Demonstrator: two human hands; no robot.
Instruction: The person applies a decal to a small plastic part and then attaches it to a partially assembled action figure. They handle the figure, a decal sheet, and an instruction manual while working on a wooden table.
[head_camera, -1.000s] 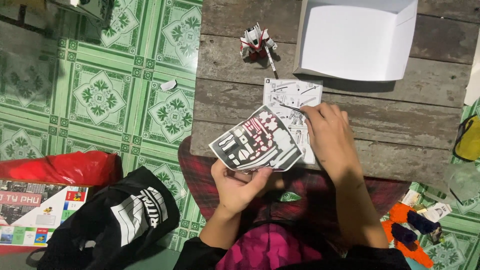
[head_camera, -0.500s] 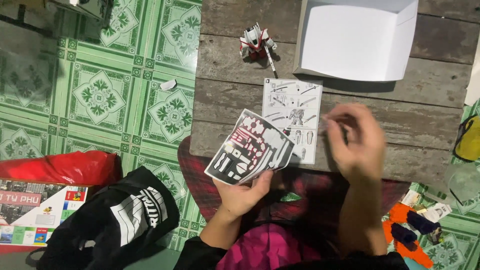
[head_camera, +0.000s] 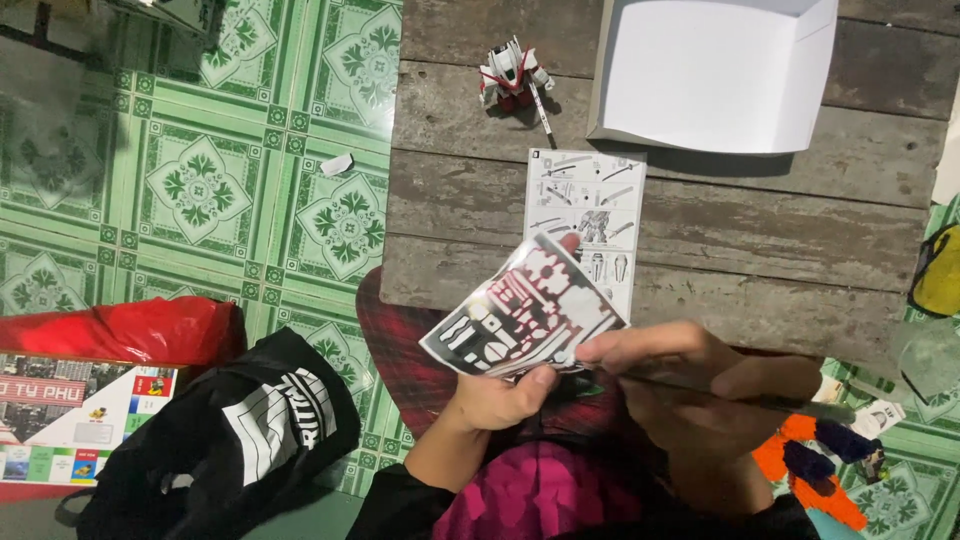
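Observation:
My left hand (head_camera: 500, 400) holds a black-and-white sticker sheet (head_camera: 520, 312) by its lower edge, tilted above my lap. My right hand (head_camera: 690, 385) grips a thin dark tool (head_camera: 740, 398) that looks like tweezers, its tip touching the sheet's lower right corner. A printed instruction sheet (head_camera: 590, 215) lies flat on the wooden table (head_camera: 760, 230) just behind the sticker sheet. A small white and red robot figure (head_camera: 512, 75) stands at the table's far left, with a thin stick leaning beside it.
An open white box (head_camera: 715, 70) sits at the table's back. On the green patterned floor tiles lie a black bag (head_camera: 240, 440), a red plastic bag (head_camera: 120, 328) and a printed carton (head_camera: 70, 420). Orange and dark items (head_camera: 810, 465) lie at the right.
My right hand has left the instruction sheet and come down to the sticker sheet's corner with the thin tool. The sticker sheet has tilted and shifted slightly right.

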